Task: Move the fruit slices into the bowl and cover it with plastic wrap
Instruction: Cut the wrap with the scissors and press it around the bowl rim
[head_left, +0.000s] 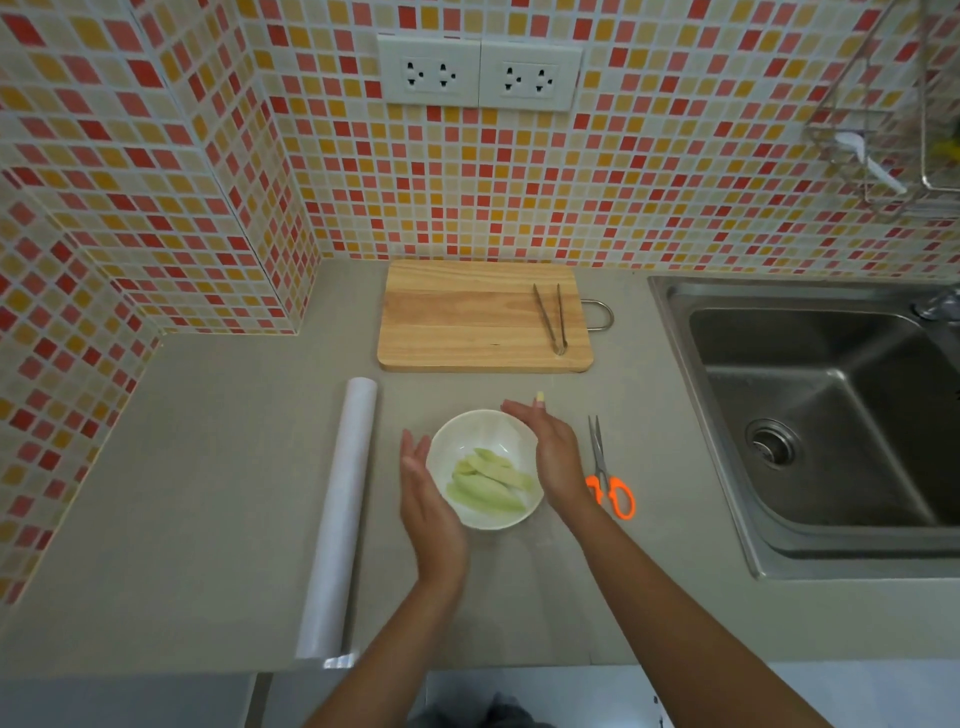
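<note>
A white bowl (470, 434) stands on the grey counter and holds several pale green fruit slices (488, 480). My left hand (428, 506) lies along the bowl's left side with its fingers straight. My right hand (553, 452) lies along the bowl's right side, fingers straight too, reaching over the far rim. Whether plastic film covers the bowl cannot be told. A long roll of plastic wrap (340, 512) lies on the counter to the left of the bowl.
A wooden cutting board (467, 317) with metal tongs (553, 317) lies behind the bowl. Orange-handled scissors (610, 480) lie right of my right hand. A steel sink (821, 415) fills the right side. Tiled walls stand at the back and left.
</note>
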